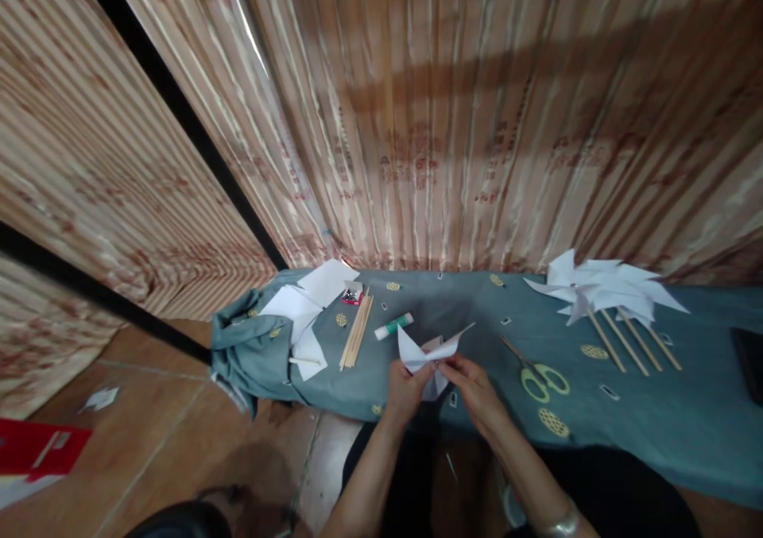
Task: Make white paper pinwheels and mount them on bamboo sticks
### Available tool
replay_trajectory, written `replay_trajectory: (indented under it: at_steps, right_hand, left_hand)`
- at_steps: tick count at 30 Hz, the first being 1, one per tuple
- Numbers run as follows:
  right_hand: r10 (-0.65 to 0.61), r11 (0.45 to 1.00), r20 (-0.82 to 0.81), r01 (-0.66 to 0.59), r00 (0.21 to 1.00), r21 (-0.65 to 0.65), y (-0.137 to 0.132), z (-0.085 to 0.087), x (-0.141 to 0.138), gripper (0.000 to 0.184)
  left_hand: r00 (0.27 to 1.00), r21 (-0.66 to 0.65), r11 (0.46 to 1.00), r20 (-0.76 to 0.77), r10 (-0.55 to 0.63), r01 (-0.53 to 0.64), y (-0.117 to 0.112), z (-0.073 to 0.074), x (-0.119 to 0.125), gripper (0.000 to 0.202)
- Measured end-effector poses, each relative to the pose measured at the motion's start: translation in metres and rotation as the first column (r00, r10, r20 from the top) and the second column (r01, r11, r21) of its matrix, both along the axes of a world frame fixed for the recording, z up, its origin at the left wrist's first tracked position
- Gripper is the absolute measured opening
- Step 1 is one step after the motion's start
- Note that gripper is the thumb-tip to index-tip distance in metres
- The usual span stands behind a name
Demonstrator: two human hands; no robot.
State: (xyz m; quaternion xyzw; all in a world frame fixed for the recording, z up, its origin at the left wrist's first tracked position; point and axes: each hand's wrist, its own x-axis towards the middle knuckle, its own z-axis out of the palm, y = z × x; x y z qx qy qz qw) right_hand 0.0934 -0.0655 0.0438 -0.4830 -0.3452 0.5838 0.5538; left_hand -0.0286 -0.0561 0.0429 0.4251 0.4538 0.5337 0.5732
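Between my two hands is a white paper pinwheel (pixel 424 355), its blades standing up and outward. My left hand (pixel 408 387) pinches its near left side. At the pinwheel's centre, the fingers of my right hand (pixel 470 385) press close together; whether they also hold a small pin is too fine to see. Just beyond my left hand lies a green and white glue stick (pixel 393 327). Scissors (pixel 540 379) with yellow-green handles rest right of my right hand. Wooden sticks (pixel 356 333) and a small red box of pins (pixel 352 293) lie to the left.
Several finished pinwheels (pixel 608 288) on sticks lie at the far right. White paper sheets (pixel 304 307) are at the left end of the cloth-covered table (pixel 477 307). A dark flat object (pixel 748 363) sits at the right edge. A curtain (pixel 417 125) hangs behind.
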Motion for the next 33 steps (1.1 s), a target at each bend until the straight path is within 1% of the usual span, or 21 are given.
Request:
replay_trajectory:
  at_steps: [5,7,12,15,17,19,20,21,22,24,25,26,27,29,33]
  right_hand:
    - [0.015,1.0,0.013,-0.015,1.0,0.006,-0.002,0.001,-0.004,0.029]
    - [0.014,1.0,0.035,-0.015,0.999,0.025,-0.002,0.002,-0.005,0.028]
    - [0.024,0.999,0.098,-0.027,0.995,0.032,-0.005,0.006,-0.005,0.031]
    - [0.04,0.997,0.123,-0.047,0.992,0.06,-0.005,0.006,-0.003,0.031]
    - [0.009,0.997,0.142,-0.02,0.99,0.072,-0.004,0.007,0.0,0.035]
    - [-0.058,0.995,0.131,0.047,0.99,0.089,-0.002,0.009,0.003,0.045]
    - [-0.083,0.993,0.116,0.073,0.99,0.092,-0.001,0.01,0.005,0.05]
    - [-0.08,0.994,0.096,0.072,0.992,0.086,0.0,0.012,0.008,0.054]
    - [-0.04,0.997,0.069,0.035,0.997,0.066,0.001,0.013,0.01,0.055]
    - [0.116,0.993,0.004,-0.116,0.993,-0.001,0.001,0.015,0.015,0.051]
    - [0.198,0.979,-0.031,-0.199,0.98,-0.035,0.001,0.015,0.017,0.048]
    - [0.258,0.963,-0.062,-0.262,0.964,-0.065,0.001,0.015,0.018,0.046]
    - [0.289,0.951,-0.086,-0.296,0.954,-0.086,0.001,0.015,0.019,0.045]
    - [0.271,0.955,-0.113,-0.281,0.956,-0.09,0.003,0.013,0.02,0.044]
    - [0.179,0.983,-0.155,-0.184,0.972,-0.022,0.01,0.01,0.019,0.05]
  left_hand:
    - [0.998,-0.049,0.998,0.049,0.03,-0.027,-0.006,0.007,-0.004,0.03]
    - [0.996,-0.072,0.996,0.073,0.052,-0.047,-0.008,0.01,-0.005,0.029]
    - [0.981,-0.124,0.986,0.139,0.131,-0.114,-0.012,0.012,-0.003,0.035]
    - [0.973,-0.179,0.975,0.166,0.16,-0.129,-0.014,0.013,-0.001,0.04]
    - [0.967,-0.23,0.962,0.17,0.188,-0.146,-0.016,0.014,-0.001,0.044]
    - [0.963,-0.277,0.948,0.17,0.21,-0.158,-0.017,0.016,0.0,0.046]
    - [0.961,-0.296,0.943,0.176,0.212,-0.154,-0.017,0.017,0.0,0.046]
    - [0.96,-0.31,0.94,0.187,0.208,-0.143,-0.018,0.019,0.0,0.047]
    - [0.959,-0.317,0.94,0.203,0.197,-0.126,-0.018,0.02,0.0,0.048]
    - [0.958,-0.318,0.944,0.23,0.17,-0.092,-0.02,0.024,0.001,0.049]
    - [0.958,-0.317,0.945,0.239,0.158,-0.077,-0.021,0.026,0.001,0.048]
    - [0.958,-0.319,0.946,0.247,0.145,-0.061,-0.022,0.028,0.001,0.048]
    - [0.957,-0.321,0.946,0.257,0.132,-0.044,-0.023,0.031,0.002,0.048]
    - [0.952,-0.323,0.946,0.288,0.104,-0.006,-0.026,0.036,0.001,0.049]
    - [0.943,-0.292,0.955,0.329,0.058,0.044,-0.028,0.043,0.0,0.052]
